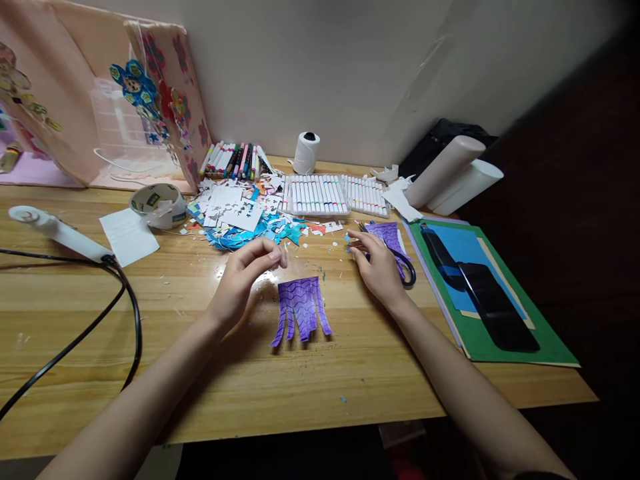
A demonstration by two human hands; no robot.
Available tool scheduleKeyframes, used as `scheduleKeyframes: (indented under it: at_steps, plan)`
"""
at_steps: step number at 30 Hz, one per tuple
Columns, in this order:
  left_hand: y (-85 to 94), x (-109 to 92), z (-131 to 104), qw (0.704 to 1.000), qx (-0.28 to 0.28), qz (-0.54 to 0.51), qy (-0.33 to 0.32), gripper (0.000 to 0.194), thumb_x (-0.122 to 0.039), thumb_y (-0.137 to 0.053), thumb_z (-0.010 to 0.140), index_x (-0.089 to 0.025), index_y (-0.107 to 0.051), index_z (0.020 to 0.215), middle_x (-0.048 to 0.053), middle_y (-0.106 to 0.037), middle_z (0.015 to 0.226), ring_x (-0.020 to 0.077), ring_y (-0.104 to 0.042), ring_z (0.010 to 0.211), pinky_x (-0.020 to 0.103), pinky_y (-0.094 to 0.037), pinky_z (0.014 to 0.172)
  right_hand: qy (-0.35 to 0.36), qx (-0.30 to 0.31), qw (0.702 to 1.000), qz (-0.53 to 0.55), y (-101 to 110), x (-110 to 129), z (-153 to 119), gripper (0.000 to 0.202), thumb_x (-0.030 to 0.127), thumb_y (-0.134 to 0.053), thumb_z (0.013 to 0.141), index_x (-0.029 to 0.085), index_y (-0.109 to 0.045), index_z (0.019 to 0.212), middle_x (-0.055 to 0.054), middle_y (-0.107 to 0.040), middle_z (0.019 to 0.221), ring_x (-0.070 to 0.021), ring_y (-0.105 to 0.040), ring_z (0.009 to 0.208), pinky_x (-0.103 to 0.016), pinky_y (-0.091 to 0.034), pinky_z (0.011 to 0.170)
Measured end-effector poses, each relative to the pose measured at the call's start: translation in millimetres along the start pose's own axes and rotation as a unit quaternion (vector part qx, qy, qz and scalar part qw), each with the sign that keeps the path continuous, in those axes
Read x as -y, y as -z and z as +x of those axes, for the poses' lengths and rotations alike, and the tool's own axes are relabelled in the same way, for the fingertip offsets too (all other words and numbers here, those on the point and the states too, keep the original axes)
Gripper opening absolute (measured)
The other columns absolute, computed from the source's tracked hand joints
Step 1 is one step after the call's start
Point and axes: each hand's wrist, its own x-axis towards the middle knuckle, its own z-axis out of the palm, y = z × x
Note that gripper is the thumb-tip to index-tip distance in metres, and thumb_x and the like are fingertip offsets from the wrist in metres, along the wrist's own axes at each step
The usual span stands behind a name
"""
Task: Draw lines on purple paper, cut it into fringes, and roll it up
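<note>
A purple paper piece (299,303) with dark wavy lines lies on the wooden table between my hands, its near edge cut into hanging strips. Just above its left corner is my left hand (245,275), thumb and fingertips pressed together; whatever they pinch is too small to make out. My right hand (379,270) hovers right of the paper, fingers bent and apart. Beside and partly behind that hand are black-handled scissors (411,275), their blades mostly hidden. A second purple paper piece (385,233) lies under the scissors.
Paper scraps (235,213) heap at the back, near marker sets (317,195) and a thread spool (307,152). Left are a tape roll (157,205), a white corded tool (63,233) and a decorated pink box (170,100). A phone (497,307) rests on green sheets (543,333) at right.
</note>
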Motion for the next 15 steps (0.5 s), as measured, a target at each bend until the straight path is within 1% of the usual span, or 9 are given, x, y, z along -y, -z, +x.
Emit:
scheduleKeyframes:
  at_steps: [2,4,6,8,9,11,12,13,15]
  plan:
    - [-1.6,-0.3,-0.8,1.000,0.014,0.002,0.000,0.016,-0.031,-0.059,0.083,-0.020,-0.058,0.070,0.001,-0.056,0.072,0.0157,-0.052,0.074,0.029,-0.039,0.072,-0.002,0.002,1.000,0.028,-1.0,5.3,-1.2,0.010,0.024,-0.054,0.089,0.019,-0.062,0.091,-0.009,-0.065,0.099,-0.0210,-0.061,0.093,-0.040,-0.048,0.088]
    - [-3.2,-1.3,-1.3,0.999,0.030,0.012,0.005,0.017,-0.031,-0.060,0.082,-0.020,-0.058,0.071,0.001,-0.057,0.072,0.0153,-0.052,0.074,0.029,-0.040,0.071,-0.019,0.007,0.995,0.094,-1.2,13.9,-3.8,0.016,0.035,-0.064,0.083,0.020,-0.058,0.079,-0.008,-0.065,0.098,-0.0218,-0.061,0.096,-0.040,-0.050,0.087]
    - [-4.6,-2.4,-1.9,0.998,0.055,0.031,0.016,0.018,-0.033,-0.060,0.082,-0.019,-0.059,0.071,0.002,-0.057,0.072,0.0155,-0.053,0.072,0.029,-0.041,0.069,-0.049,0.048,0.980,0.186,-1.7,23.3,-7.1,0.029,0.045,-0.070,0.076,0.021,-0.058,0.087,-0.010,-0.062,0.111,-0.0221,-0.061,0.100,-0.039,-0.052,0.086]
    - [-5.4,-3.2,-2.3,0.994,0.087,0.054,0.025,0.020,-0.035,-0.059,0.083,-0.019,-0.060,0.071,0.002,-0.058,0.072,0.0161,-0.053,0.072,0.029,-0.041,0.068,-0.074,0.131,0.947,0.284,-3.3,31.6,-10.7,0.041,0.053,-0.064,0.079,0.022,-0.057,0.105,-0.011,-0.057,0.125,-0.0221,-0.059,0.107,-0.038,-0.053,0.088]
    - [-5.5,-3.4,-2.5,0.993,0.101,0.063,0.027,0.021,-0.036,-0.057,0.084,-0.019,-0.061,0.072,0.003,-0.058,0.072,0.0163,-0.053,0.072,0.029,-0.042,0.068,-0.082,0.178,0.926,0.324,-4.4,35.0,-12.7,0.043,0.054,-0.060,0.082,0.023,-0.057,0.111,-0.011,-0.057,0.126,-0.0218,-0.059,0.110,-0.037,-0.052,0.089]
    - [-5.4,-3.4,-2.6,0.990,0.122,0.072,0.025,0.024,-0.037,-0.054,0.086,-0.019,-0.062,0.073,0.003,-0.058,0.073,0.0163,-0.053,0.072,0.029,-0.042,0.069,-0.095,0.247,0.888,0.375,-6.8,40.2,-16.5,0.040,0.052,-0.057,0.085,0.023,-0.059,0.113,-0.010,-0.062,0.119,-0.0208,-0.059,0.108,-0.037,-0.051,0.090]
    - [-5.0,-3.3,-2.3,0.988,0.130,0.075,0.024,0.025,-0.037,-0.052,0.087,-0.019,-0.062,0.073,0.003,-0.058,0.072,0.0162,-0.053,0.072,0.029,-0.041,0.069,-0.103,0.263,0.879,0.385,-7.8,42.1,-18.1,0.037,0.048,-0.060,0.084,0.023,-0.062,0.110,-0.008,-0.065,0.112,-0.0200,-0.061,0.104,-0.036,-0.051,0.089]
    - [-4.5,-3.2,-1.8,0.987,0.136,0.079,0.026,0.027,-0.038,-0.051,0.087,-0.019,-0.061,0.072,0.002,-0.058,0.071,0.0161,-0.052,0.071,0.029,-0.041,0.068,-0.109,0.266,0.876,0.387,-8.6,43.7,-19.5,0.032,0.044,-0.065,0.082,0.022,-0.064,0.105,-0.007,-0.067,0.105,-0.0188,-0.063,0.098,-0.035,-0.051,0.087]
    - [-3.0,-3.3,-0.3,0.986,0.135,0.095,0.036,0.028,-0.039,-0.051,0.087,-0.018,-0.060,0.070,0.001,-0.056,0.069,0.0156,-0.051,0.069,0.029,-0.040,0.068,-0.121,0.247,0.885,0.377,-9.0,46.0,-21.2,0.024,0.038,-0.070,0.078,0.020,-0.066,0.093,-0.004,-0.068,0.093,-0.0163,-0.063,0.087,-0.033,-0.051,0.082]
